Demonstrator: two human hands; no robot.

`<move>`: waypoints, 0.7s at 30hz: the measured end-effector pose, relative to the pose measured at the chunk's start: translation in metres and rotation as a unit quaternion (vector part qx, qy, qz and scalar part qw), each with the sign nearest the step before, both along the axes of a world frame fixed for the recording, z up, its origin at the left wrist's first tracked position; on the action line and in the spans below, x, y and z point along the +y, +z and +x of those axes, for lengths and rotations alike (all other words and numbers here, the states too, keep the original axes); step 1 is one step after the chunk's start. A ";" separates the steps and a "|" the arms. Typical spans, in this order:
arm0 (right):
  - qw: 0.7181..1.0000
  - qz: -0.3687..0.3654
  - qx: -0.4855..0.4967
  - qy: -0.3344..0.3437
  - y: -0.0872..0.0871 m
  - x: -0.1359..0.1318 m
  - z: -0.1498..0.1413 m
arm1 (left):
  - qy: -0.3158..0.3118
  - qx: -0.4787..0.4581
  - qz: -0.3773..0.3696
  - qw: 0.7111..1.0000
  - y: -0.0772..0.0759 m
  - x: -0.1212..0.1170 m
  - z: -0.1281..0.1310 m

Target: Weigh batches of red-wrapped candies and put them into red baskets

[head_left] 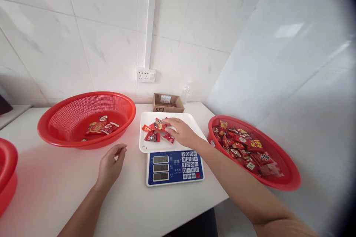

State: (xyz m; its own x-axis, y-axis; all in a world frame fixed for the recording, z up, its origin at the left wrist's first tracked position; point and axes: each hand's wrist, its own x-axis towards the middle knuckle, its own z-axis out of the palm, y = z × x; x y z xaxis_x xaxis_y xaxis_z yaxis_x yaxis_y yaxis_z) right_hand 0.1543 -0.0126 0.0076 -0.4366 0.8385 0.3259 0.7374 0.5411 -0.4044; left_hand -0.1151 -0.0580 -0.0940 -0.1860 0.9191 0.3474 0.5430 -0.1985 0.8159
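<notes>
My right hand point(179, 131) is over the white tray point(189, 120) of a digital scale point(175, 168). Its thumb and fingers close on the edge of a red snack packet point(159, 124). Beside that packet lie several small red wrapped snacks, among them a dark red one point(152, 136) at the front. My left hand point(111, 163) is above the white table, left of the scale. Its fingers are curled and the thumb meets the fingertips, with nothing visible in them. The scale's display shows faint digits.
A red mesh basket point(52, 139) at the left has a few packets inside. Another red basket point(292, 179) at the right is full of packets. A small cardboard box point(168, 109) and a clear plastic item point(185, 92) stand by the wall. A red basin edge point(9, 163) shows far left.
</notes>
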 end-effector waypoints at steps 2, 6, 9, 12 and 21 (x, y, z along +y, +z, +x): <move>1.000 -0.010 0.015 -0.014 -0.006 0.006 -0.001 | -0.001 0.002 0.001 1.000 0.000 0.000 0.000; 0.997 -0.057 -0.043 -0.037 -0.011 0.014 -0.012 | -0.006 0.003 -0.013 1.000 -0.002 0.000 0.000; 0.991 -0.081 -0.101 -0.021 -0.010 0.019 -0.029 | -0.011 0.004 -0.026 1.000 -0.003 0.000 0.000; 0.986 -0.094 -0.137 0.013 -0.011 0.025 -0.044 | -0.012 0.009 -0.022 1.000 -0.003 0.001 0.000; 0.975 -0.166 -0.093 0.113 -0.003 0.028 -0.019 | -0.019 0.005 -0.031 0.999 -0.001 0.003 0.000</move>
